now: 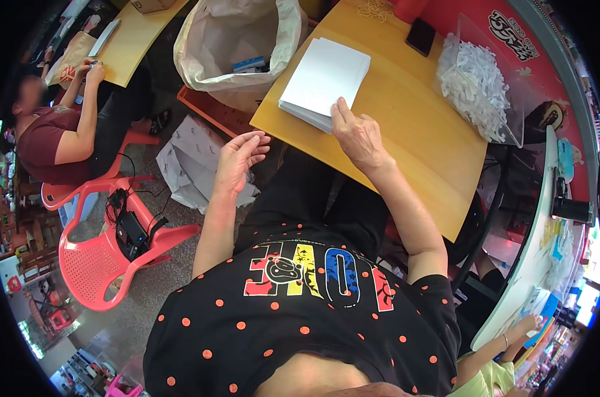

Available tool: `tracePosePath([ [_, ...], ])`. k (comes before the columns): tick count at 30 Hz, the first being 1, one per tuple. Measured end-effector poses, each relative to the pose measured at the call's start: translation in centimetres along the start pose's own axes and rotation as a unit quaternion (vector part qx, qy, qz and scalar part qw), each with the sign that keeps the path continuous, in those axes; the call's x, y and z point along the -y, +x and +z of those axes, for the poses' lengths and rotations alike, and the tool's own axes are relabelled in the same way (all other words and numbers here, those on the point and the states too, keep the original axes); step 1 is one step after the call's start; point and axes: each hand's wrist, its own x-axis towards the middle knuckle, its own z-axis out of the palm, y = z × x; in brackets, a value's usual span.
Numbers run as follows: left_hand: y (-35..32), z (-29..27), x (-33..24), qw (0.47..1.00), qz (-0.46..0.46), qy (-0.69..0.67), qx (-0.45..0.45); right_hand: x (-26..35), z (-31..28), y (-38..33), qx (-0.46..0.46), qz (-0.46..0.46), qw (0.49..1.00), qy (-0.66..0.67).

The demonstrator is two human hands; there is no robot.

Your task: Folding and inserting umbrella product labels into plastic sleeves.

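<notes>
Paper is stacked in a white pile [326,79] near the left edge of a yellow-orange wooden table [406,132], and the right hand [359,135] is laid flat against the near edge of that pile, its fingers together and stretched out, the fingertips touching the top sheets without gripping them. The left hand [239,159] is held in the air off the table, above the floor and the lap, with its fingers loosely curled and slightly apart, nothing held in it.

Further along the table, a clear plastic bin [485,86] is seen filled with small white pieces whose kind cannot be made out. A dark phone [420,36] is laid beyond the paper, and a scatter of pale rubber bands [376,9] is cut off by the upper edge. A large whitish sack [233,40] is stood open on the floor to the left of the table, with a blue and white box just visible inside. A crumpled pale bag [187,165] is lain on the floor below the left hand. A pink plastic chair [108,258] is placed at lower left, with black electronic gear and cables on its seat. Another person [61,132] is seated at a second table at far left, their hands busy with something too small to identify.
</notes>
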Motion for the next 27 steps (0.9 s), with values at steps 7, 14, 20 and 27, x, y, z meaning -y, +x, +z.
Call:
tracePosePath([
  [7, -0.2, 1.7, -0.2, 0.999, -0.001, -0.008, 0.036, -0.9, 0.8, 0.5, -0.066, 0.014, 0.996, 0.053],
  [14, 0.1, 3.2, -2.6, 0.976, -0.099, -0.156, 0.114, 0.1, -3.9, -1.0, -0.24, -0.016, 0.95, 0.2],
  [20, 0.5, 4.2, -3.7, 0.929, -0.159, -0.265, 0.203, 3.3, -8.5, -4.4, -0.174, -0.107, 0.91, 0.359],
  [27, -0.5, 5.9, -2.6, 0.983, 0.0, -0.085, 0.163, 3.7, -9.6, -6.6, -0.083, 0.257, 0.75, 0.603],
])
